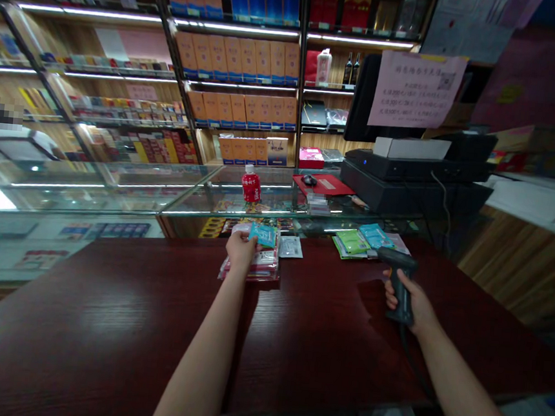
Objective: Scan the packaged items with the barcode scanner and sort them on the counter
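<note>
My left hand [241, 250] pinches the edge of a small blue packet [263, 234]. Beneath it lies a stack of clear-wrapped packages [265, 265] with red edges. A silvery white sachet [291, 247] rests just right of that stack. In my right hand [417, 304] is a black barcode scanner [400, 283], gripped by its handle, its head pointing left. Beyond the scanner, green packets [352, 242] and another blue packet [376, 236] lie on the counter, with a pinkish one [397, 242] partly hidden behind the scanner head.
A red-labelled bottle [251, 186] stands on the glass display case [201, 191] behind the dark wooden counter [116, 323]. At right are a monitor [365, 99] with a paper notice and a black cash drawer [396, 189]. The scanner's cable hangs toward the front edge. A person [18, 140] is at far left.
</note>
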A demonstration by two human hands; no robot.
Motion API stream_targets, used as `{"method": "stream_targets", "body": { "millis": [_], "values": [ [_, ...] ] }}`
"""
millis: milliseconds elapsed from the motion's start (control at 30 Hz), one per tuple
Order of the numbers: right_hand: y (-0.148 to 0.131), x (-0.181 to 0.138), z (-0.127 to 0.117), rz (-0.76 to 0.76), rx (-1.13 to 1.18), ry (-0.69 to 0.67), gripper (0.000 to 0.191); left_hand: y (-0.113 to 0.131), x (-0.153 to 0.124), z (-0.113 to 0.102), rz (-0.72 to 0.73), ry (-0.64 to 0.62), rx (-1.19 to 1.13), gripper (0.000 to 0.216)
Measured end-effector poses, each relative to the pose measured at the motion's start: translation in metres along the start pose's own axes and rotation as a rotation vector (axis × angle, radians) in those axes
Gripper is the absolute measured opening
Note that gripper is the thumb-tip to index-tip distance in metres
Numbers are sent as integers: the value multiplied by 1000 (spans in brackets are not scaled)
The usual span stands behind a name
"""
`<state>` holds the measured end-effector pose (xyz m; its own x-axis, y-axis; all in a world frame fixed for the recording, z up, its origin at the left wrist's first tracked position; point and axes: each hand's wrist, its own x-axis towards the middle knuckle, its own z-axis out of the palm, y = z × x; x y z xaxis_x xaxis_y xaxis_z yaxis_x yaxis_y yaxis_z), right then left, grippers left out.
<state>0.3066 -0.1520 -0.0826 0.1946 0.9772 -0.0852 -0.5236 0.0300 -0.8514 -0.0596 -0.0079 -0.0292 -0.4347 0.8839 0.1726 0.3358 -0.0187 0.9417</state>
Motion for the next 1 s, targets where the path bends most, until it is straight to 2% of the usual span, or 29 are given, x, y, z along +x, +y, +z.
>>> {"method": "stream_targets", "body": {
  "millis": [167, 267, 400, 467, 800, 900, 1000],
  "values": [
    [1, 1, -1, 17, -3, -14, 30, 6, -14, -15, 262, 104, 629, 29],
    [0, 1, 0, 17, -6, -27, 32, 9, -21, -16, 396, 68, 800, 38],
    [-1, 0, 1, 12, -12, -20, 34, 9, -22, -12, 466, -109, 813, 38],
    [-1, 0, 2, 11, -11, -18, 34, 9, -20, -9, 461, -135, 814, 35],
    [-1, 3, 3, -1, 20, -11, 36, 13, -25, -1, 507, -74, 807, 34],
    [-2, 4, 3, -21, 38, 0, 35, 16, -29, 6, 604, -30, 725, 33],
    [-3, 6, 3, -70, 61, 26, 33, 21, -41, 24, 737, -78, 596, 28]
  ]
}}
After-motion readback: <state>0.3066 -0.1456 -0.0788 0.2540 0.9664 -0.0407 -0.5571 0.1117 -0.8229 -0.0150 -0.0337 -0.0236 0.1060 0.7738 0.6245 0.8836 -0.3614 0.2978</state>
